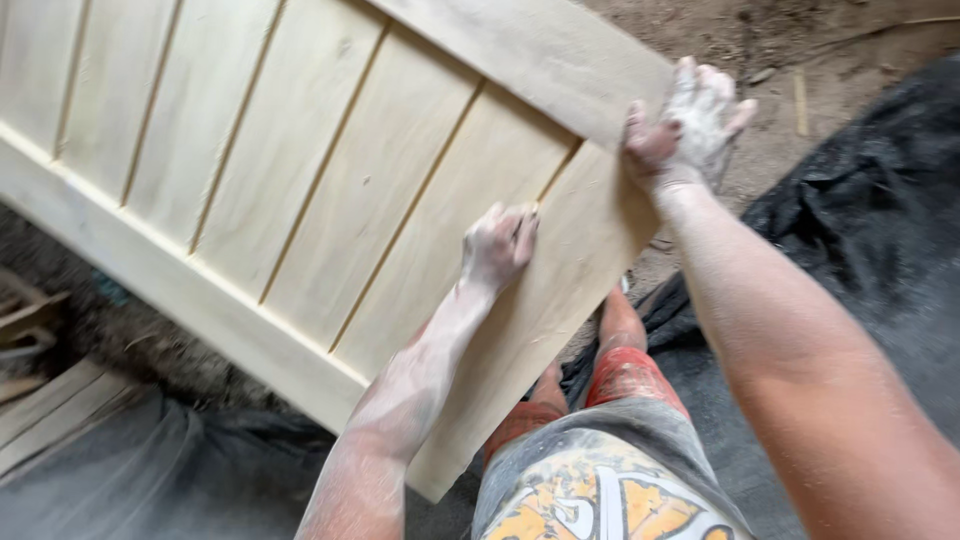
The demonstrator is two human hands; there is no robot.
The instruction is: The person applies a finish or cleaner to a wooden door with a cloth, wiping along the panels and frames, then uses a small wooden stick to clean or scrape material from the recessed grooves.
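Dust covers both hands and forearms of the person, who holds a large pale wooden panel [300, 190] in front of the body. It is made of several vertical boards set inside a wider frame, and it is tilted, so that its lower corner comes down beside the person's legs. The left hand [497, 245] lies on the face of the panel, near the right frame board; its grip is half closed, with the fingers curled and pressed against the wood, and I cannot tell if it holds something small under them. The right hand [690, 125] is at the upper right corner of the panel; its grip is closed around the edge, with the thumb on the front face and the fingers behind the board. Below the panel the person's knees and patterned shorts [600, 490] are visible. A black sheet [860, 230] lies on the ground at the right, and bare dusty earth [800, 50] is seen above it. Some wooden planks [50, 405] lie at the lower left.
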